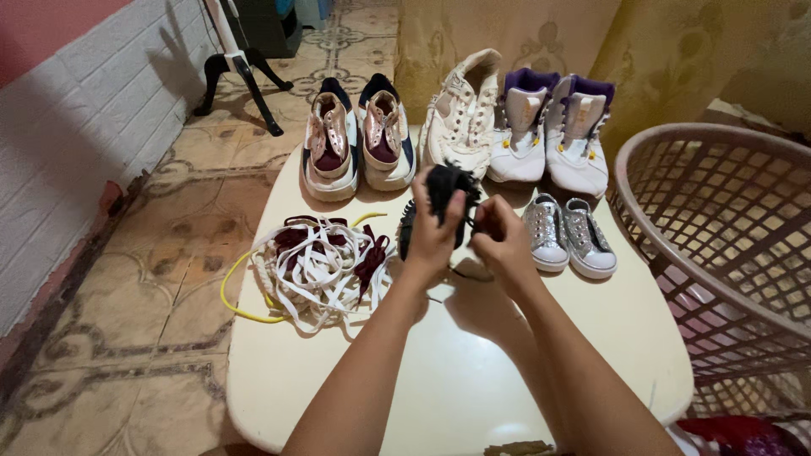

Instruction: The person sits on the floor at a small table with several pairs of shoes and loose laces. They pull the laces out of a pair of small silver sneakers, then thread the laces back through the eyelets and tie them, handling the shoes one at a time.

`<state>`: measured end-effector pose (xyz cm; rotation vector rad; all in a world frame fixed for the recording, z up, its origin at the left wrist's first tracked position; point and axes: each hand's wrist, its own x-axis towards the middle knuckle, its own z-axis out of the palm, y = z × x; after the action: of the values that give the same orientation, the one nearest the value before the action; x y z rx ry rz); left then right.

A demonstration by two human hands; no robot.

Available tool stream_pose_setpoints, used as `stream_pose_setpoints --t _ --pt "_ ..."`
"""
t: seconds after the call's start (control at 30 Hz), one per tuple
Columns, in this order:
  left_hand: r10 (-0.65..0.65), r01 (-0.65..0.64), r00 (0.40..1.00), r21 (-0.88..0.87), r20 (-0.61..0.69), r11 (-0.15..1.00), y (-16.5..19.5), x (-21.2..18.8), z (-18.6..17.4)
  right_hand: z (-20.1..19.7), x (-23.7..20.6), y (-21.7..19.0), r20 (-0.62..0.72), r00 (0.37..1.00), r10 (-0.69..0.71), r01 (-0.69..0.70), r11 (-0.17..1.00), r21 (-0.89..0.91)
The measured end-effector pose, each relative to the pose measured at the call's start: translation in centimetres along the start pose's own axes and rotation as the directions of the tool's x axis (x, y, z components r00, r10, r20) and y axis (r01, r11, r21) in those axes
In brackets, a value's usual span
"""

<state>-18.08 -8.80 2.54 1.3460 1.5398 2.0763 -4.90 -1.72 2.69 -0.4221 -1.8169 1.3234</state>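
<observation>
My left hand point(432, 241) grips a small black shoe point(443, 187) held upright above the white table point(473, 380). Close beside it, my right hand point(500, 241) pinches a thin black lace at the shoe's side. A tangled pile of white, maroon and yellow shoelaces point(317, 266) lies on the table left of my hands. A pair of small silver glitter sneakers point(566, 235) stands just right of my right hand.
Along the table's far edge stand a navy-and-pink pair point(359, 139), a white sneaker point(463, 114) and white high-tops with purple collars point(557, 127). A pink plastic laundry basket point(718, 245) is at the right. A black stand's legs point(245, 76) rest on the tiled floor.
</observation>
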Motion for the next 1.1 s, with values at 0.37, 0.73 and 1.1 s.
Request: stream_pose_setpoints --t 0.37,0.73,1.1 --pt "-0.066 0.023 0.976 -0.205 -0.207 0.978 -2.3 1.7 -1.1 -2.8 0.6 -1.8 0.096 0.980 0.175 -0.200 0.830 0.521" --pt "-0.081 0.011 0.859 -0.140 -0.505 0.990 -2.0 3.4 -4.2 -6.2 1.2 0.0 0.099 0.981 0.165 -0.191 0.764 0.617" --pt "-0.181 -0.098 0.677 -0.331 -0.713 0.938 0.8 4.8 -11.0 -4.1 3.3 1.6 -0.126 0.952 0.278 -0.230 0.925 0.302"
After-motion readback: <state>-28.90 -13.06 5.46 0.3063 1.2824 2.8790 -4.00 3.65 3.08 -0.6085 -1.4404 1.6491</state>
